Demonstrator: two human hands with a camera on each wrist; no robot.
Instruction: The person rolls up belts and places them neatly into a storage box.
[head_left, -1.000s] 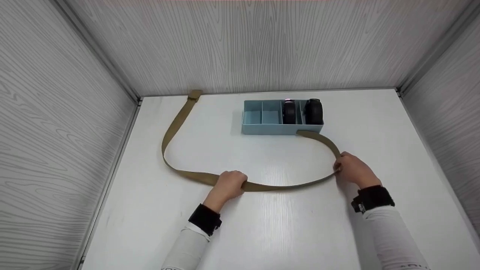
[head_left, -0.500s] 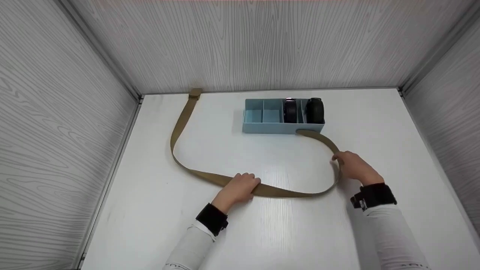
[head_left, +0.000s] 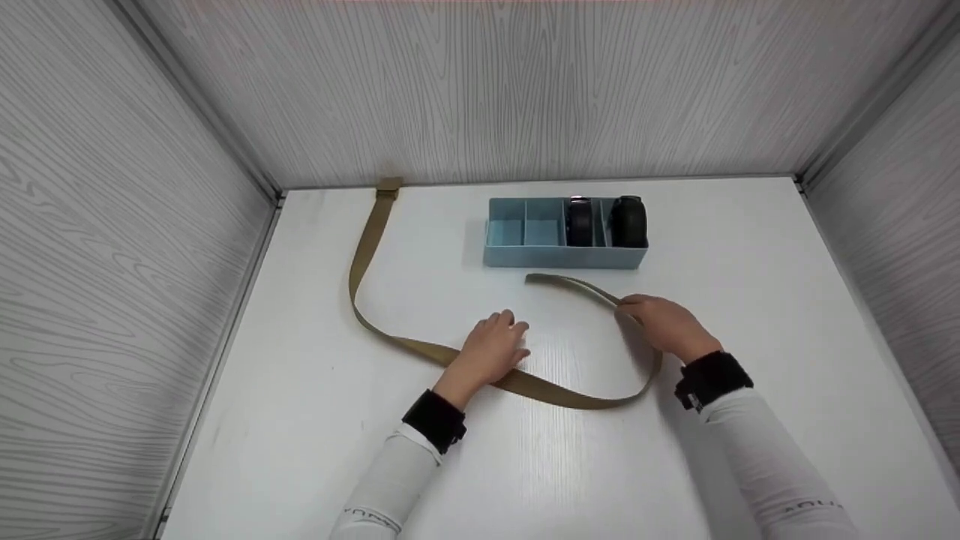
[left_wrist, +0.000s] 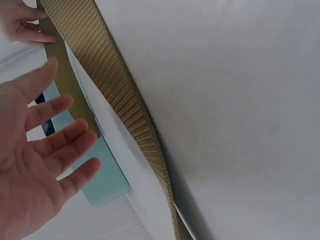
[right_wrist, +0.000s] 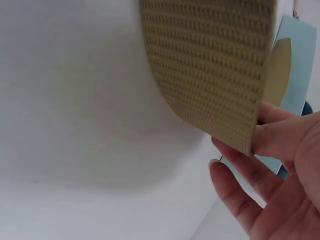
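White table [head_left: 570, 465], grey wood-grain walls [head_left: 480, 90] — right hand [head_left: 670, 326] pinches tan strap [head_left: 555, 392]; left hand [head_left: 489, 350] empty, fingers loosely spread.

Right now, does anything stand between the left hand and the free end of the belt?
Nothing visible does: the box is beyond the free end, and the right hand pinches the belt farther right.

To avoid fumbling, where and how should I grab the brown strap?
Probably pinch the strap near its free end, from above, across both faces: there it stands roughly on edge, uncovered, in front of the blue box.
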